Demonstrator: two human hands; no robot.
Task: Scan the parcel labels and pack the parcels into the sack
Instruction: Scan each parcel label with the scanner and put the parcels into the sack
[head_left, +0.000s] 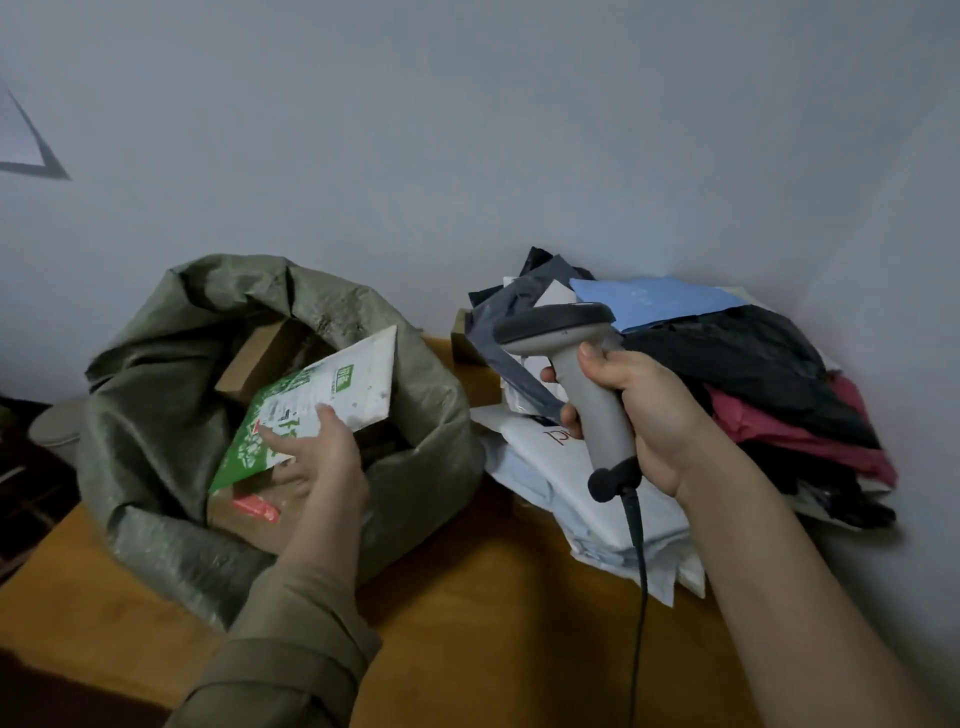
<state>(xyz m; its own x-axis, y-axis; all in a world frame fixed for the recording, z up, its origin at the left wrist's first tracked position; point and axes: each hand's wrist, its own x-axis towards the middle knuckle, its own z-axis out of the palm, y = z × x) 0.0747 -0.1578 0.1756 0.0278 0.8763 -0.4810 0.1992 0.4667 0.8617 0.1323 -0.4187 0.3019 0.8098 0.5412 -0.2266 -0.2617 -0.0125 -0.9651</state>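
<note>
Green-white mailer (311, 405) tilted over open mouth of sack (156, 415), pinched at lower edge by left hand (322, 457), thumb on top. Brown boxes (260, 353) inside sack, count unclear. Right hand (639, 410) wrapped round grey scanner (582, 358) handle, cable hanging. Parcel pile (675, 405) beside sack on orange table (493, 623).

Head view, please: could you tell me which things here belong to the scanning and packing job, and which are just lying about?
Job:
left hand holding green-and-white parcel
sack
right hand gripping scanner
parcel pile

Lying about:
pale round thing left of the sack
wooden table
</note>
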